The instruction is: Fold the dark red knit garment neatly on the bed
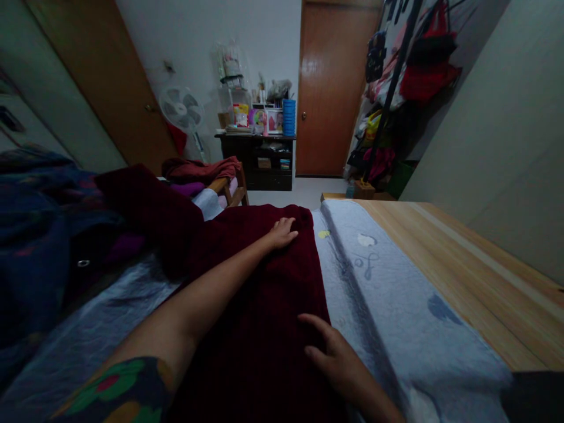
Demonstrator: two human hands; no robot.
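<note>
A dark red cloth (255, 329) lies spread in front of me, with part of it bunched or folded up at the left; its exact kind is unclear. My left hand (282, 232) rests flat on its far end, palm down, fingers loosely stretched out. Nearer to me, my right hand (332, 355) is at the cloth's right edge, thumb and forefinger apart with nothing between them; its other fingers are partly hidden. Beneath the cloth is a light grey-blue printed mat (396, 294) with a dark stripe.
Wooden boards (462, 247) run along the right side. A pile of dark blue clothing (35, 235) lies at the left. Beyond stand a wooden frame with a reddish cloth (202, 170), a white fan (180, 108) and a dark cabinet (238, 158). Bags (427, 76) hang at the back right.
</note>
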